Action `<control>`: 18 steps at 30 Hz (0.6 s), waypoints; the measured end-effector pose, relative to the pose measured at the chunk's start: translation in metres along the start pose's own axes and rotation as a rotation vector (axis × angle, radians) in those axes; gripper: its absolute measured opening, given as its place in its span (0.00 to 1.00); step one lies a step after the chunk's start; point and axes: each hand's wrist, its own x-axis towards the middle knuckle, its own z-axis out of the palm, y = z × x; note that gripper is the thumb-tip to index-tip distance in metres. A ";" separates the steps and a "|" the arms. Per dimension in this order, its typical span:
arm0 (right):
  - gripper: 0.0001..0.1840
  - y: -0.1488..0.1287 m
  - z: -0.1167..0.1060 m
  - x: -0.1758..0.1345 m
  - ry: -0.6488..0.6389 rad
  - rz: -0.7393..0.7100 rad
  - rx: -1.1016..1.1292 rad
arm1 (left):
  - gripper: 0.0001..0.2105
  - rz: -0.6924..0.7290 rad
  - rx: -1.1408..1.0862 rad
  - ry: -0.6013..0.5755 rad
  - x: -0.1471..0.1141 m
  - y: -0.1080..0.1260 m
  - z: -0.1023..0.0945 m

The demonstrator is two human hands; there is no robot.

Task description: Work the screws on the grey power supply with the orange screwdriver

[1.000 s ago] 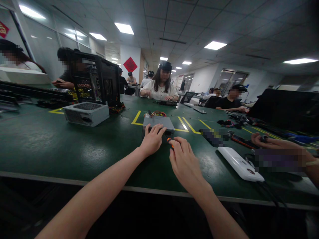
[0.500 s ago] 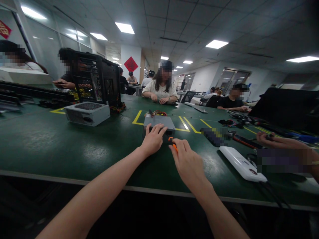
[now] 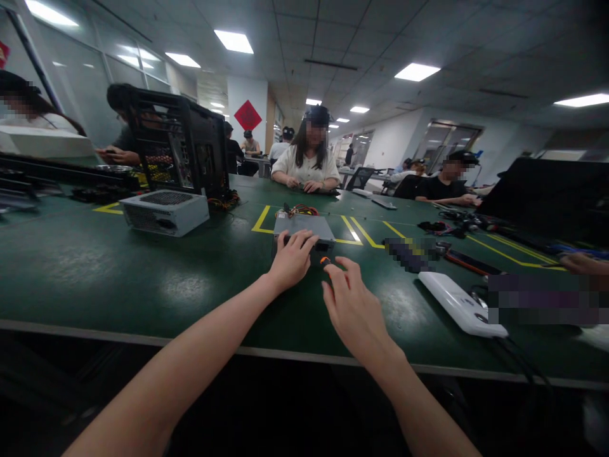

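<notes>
A grey computer power supply [image 3: 308, 224] sits on the green table in front of me, its coloured cables bunched at the far side. My left hand [image 3: 292, 259] rests on its near edge, fingers spread out and lying over the top. Close to the unit's near right corner, my right hand [image 3: 356, 304] has a screwdriver [image 3: 325, 261] with an orange and black handle at its fingertips. The grip looks loose, with the index and middle fingers lifted. Most of the handle is hidden behind my fingers, and I cannot make out the tool's tip.
A second power supply [image 3: 166, 212] and a black computer case [image 3: 183, 143] stand to the left. On the right lie a white device [image 3: 459, 303] with a cable, loose cables [image 3: 457, 222] and a dark monitor [image 3: 547, 197]. Across the table sits a person [image 3: 309, 155].
My right hand's fingers have loosened and lifted around the screwdriver, so less orange shows. The left hand stays on the power supply. At the right, another person's hand has drawn back.
</notes>
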 end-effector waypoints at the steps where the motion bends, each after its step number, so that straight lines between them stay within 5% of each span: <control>1: 0.14 0.000 0.001 -0.001 0.001 -0.046 0.016 | 0.22 0.004 0.001 -0.001 0.000 0.000 0.000; 8: 0.14 0.006 0.004 -0.001 0.073 0.075 0.016 | 0.22 -0.004 -0.005 0.016 0.000 0.000 0.001; 14: 0.14 0.002 0.005 -0.004 0.059 -0.046 0.032 | 0.22 -0.005 -0.008 0.013 0.000 0.001 0.000; 18: 0.15 0.003 0.003 -0.001 0.048 0.119 -0.029 | 0.22 -0.008 -0.001 0.007 0.000 0.001 0.000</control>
